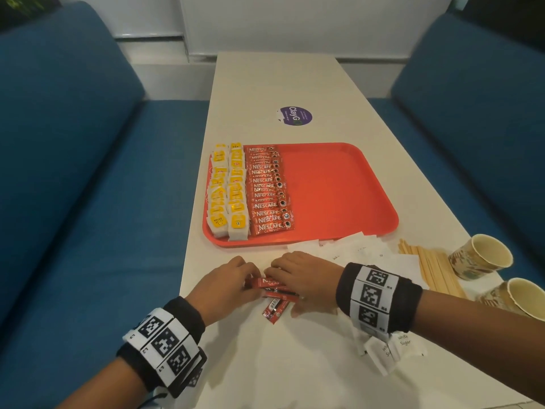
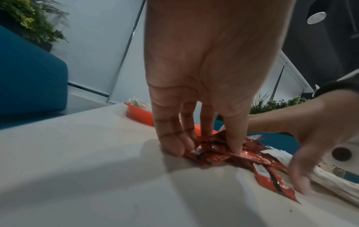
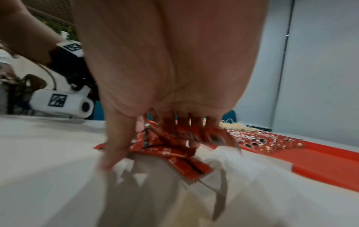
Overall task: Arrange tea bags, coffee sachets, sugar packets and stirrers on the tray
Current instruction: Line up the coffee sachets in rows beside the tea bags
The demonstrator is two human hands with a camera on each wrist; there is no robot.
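While the tray [image 1: 339,196] already has two columns of tea bags [image 1: 227,190] and a neat column of coffee sachets [image 1: 269,190] along its 9 o'clock side, there's still a little heap of loose sachets [image 1: 274,293] on the table [image 1: 280,78], just off the tray's 6 o'clock edge. Both hands are on that heap. The left hand [image 1: 227,286] has its fingers [image 2: 170,138] and thumb pressed down and pinched in on the foil ends; the right hand [image 1: 306,278] comes in from 3 o'clock with fingers curled over the same bunch, so both are narrow grips on the sachets.

My guess on handling: these things are feather-light, thin, slick foil with powder inside, so they'll slide over each other and fan out if you squeeze the middle. Better to square the bunch up and pinch it at the flat sealed ends, or clamp across the long edges. Nothing fragile here, just annoying.

Sugar packets [image 1: 395,346] sit around 5 o'clock under the right wrist, and stirrers [image 1: 433,270] at 3 o'clock beside two paper cups [image 1: 483,255]. None of those are on the tray yet.
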